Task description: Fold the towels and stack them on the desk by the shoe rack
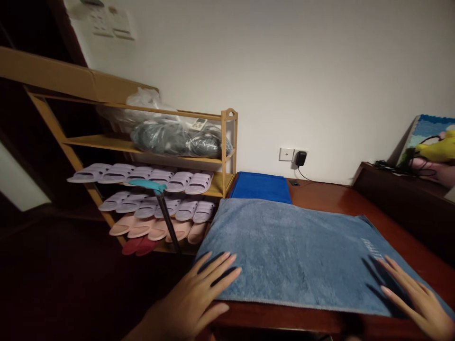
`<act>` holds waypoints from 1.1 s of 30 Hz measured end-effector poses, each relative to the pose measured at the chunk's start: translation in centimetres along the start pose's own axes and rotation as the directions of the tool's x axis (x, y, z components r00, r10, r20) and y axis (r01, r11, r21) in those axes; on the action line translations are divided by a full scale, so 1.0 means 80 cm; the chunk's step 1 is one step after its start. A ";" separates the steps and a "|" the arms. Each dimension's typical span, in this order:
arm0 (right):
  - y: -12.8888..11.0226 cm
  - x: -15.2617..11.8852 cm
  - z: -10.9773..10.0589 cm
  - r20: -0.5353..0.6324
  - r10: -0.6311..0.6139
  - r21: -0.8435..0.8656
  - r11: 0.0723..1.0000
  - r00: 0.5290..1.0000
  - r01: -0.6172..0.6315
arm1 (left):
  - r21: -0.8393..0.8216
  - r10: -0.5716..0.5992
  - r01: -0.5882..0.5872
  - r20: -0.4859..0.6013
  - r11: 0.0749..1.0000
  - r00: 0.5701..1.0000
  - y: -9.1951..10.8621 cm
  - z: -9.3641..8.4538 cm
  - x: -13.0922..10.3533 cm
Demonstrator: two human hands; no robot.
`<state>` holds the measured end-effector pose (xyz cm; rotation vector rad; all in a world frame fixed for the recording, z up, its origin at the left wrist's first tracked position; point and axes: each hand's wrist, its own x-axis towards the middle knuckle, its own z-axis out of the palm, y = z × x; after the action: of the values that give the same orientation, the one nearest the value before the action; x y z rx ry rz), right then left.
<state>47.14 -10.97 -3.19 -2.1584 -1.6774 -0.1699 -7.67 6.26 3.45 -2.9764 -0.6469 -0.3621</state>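
Note:
A grey-blue towel (291, 255) lies spread over the front of a reddish-brown wooden table (330, 196), with pale lettering near its right side. My left hand (202, 293) is over the towel's near left corner, fingers stretched out and apart. At the right, my right hand (415, 293) is over the near right part, its fingers also extended. Both hands hold nothing; whether the fingertips press on the cloth is hard to tell. Behind the towel, a folded bright blue cloth (263, 187) lies on the table, its front edge meeting the towel.
Left of the table stands a wooden shoe rack (229, 151) with rows of slippers (170, 206) and plastic-wrapped bundles (177, 137). A dark pole with a teal top (165, 203) leans before it. A black charger (301, 158) is plugged into the wall; a raised ledge (401, 203) borders the right.

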 end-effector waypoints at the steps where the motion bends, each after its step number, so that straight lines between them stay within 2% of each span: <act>1: -0.026 0.005 0.001 0.021 -0.060 0.020 0.998 0.998 0.059 | -0.009 -0.017 0.016 -0.013 1.000 1.000 0.005 -0.004 0.008; 4: -0.124 0.017 0.001 0.140 -0.244 0.076 0.969 0.960 0.236 | -0.034 -0.096 0.094 -0.080 0.995 0.992 0.015 -0.004 0.036; 6: -0.185 0.021 0.001 0.262 -0.378 0.137 0.925 0.888 0.353 | -0.040 -0.161 0.158 -0.092 0.987 0.983 0.014 0.006 0.050; 8: -0.226 0.024 0.002 0.325 -0.467 0.195 0.884 0.822 0.425 | -0.042 -0.202 0.200 -0.052 0.979 0.978 0.007 0.019 0.055; 11: -0.250 0.025 0.006 0.372 -0.539 0.247 0.843 0.756 0.479 | -0.049 -0.210 0.213 0.054 0.976 0.976 -0.002 0.032 0.053; 16: -0.247 0.023 0.012 0.415 -0.536 0.227 0.843 0.735 0.487 | -0.072 -0.221 0.230 0.109 0.971 0.969 -0.004 0.035 0.049; 21: -0.229 0.013 -0.015 0.442 -0.515 0.268 0.857 0.735 0.439 | -0.142 -0.224 0.237 0.104 0.961 0.969 -0.006 0.027 0.044; 24: -0.187 0.033 -0.035 0.418 -0.406 0.232 0.913 0.813 0.336 | -0.202 -0.275 0.276 0.035 0.940 0.961 -0.025 0.018 0.041; 27: -0.118 0.093 -0.031 0.338 -0.219 0.110 0.975 0.915 0.193 | -0.246 -0.378 0.353 -0.063 0.903 0.923 -0.068 0.014 0.054; 29: -0.066 0.143 -0.012 0.293 -0.092 0.018 0.996 0.952 0.091 | -0.299 -0.469 0.425 -0.090 0.854 0.879 -0.104 0.020 0.074; 31: -0.021 0.187 0.014 0.254 0.117 -0.122 0.989 0.960 -0.088 | -0.367 -0.545 0.480 -0.095 0.797 0.833 -0.139 0.036 0.097; 33: 0.013 0.217 0.037 0.207 0.227 -0.186 0.964 0.951 -0.190 | -0.429 -0.592 0.513 -0.065 0.744 0.804 -0.165 0.060 0.118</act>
<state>52.45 5.63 -0.30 -2.5467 -1.5834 0.0005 -3.85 22.61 1.39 -2.9524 -1.6185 -0.9163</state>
